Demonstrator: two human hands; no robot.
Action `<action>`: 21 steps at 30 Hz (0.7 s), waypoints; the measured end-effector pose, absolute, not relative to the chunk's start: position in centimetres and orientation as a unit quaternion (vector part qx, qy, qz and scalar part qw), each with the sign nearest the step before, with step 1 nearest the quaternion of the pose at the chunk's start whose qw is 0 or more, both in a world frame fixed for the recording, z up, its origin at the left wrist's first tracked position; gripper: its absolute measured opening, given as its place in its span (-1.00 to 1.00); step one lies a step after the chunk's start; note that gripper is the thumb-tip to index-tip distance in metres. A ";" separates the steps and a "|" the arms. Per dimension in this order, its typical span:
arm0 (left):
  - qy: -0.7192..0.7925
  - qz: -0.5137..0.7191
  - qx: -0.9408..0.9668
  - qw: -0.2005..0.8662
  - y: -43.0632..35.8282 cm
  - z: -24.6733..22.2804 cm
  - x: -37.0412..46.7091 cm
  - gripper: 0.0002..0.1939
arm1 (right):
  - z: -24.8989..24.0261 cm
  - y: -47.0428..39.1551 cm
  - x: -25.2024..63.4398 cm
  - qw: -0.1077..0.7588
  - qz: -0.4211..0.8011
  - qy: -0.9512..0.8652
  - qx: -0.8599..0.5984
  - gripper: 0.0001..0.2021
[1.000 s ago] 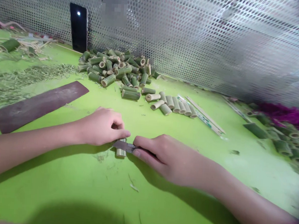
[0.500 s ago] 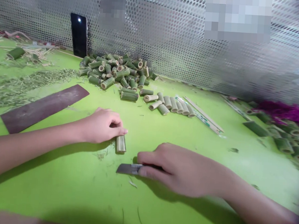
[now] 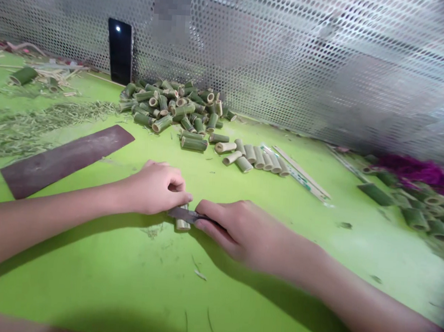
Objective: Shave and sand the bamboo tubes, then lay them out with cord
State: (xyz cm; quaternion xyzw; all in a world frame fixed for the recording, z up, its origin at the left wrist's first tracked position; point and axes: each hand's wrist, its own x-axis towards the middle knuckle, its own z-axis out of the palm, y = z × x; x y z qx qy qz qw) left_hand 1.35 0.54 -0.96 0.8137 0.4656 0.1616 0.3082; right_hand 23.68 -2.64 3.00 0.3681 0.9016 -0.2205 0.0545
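Observation:
My left hand pinches the far end of a short bamboo piece and holds it down on the green table. The piece looks pale, with streaks of green. In my right hand is a utility knife, its handle mostly hidden by my fingers. The blade lies across the bamboo piece close to my left fingertips. Small green shavings are scattered beside the piece.
A heap of green bamboo pieces sits behind my hands, with a row of pale pieces and thin sticks to its right. Brown sandpaper lies left. A phone leans on the perforated metal wall.
My right hand has moved the knife up and away from me, from the bare table onto the bamboo piece. My left hand keeps its hold, almost unmoved.

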 end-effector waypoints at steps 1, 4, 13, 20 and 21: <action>0.466 0.160 0.815 0.306 0.5 -0.9 1.4 -0.56 | 3.0 -2.5 23.7 0.052 -0.229 0.901 0.365 -0.75; 0.465 0.155 0.817 0.303 0.5 -0.9 1.3 -0.61 | 2.9 -2.5 23.7 0.051 -0.246 0.903 0.349 -0.74; 0.470 0.150 0.802 0.337 0.9 -1.1 0.7 -0.51 | 2.6 -3.3 24.5 0.040 -0.243 0.916 0.318 -0.71; 0.468 0.142 0.794 0.361 1.0 -0.7 0.7 -0.42 | 2.6 -3.4 24.0 0.050 -0.189 0.915 0.353 -0.72; 0.469 0.140 0.793 0.364 1.0 -0.7 0.7 -0.41 | 2.9 -3.4 24.0 0.063 -0.211 0.914 0.340 -0.71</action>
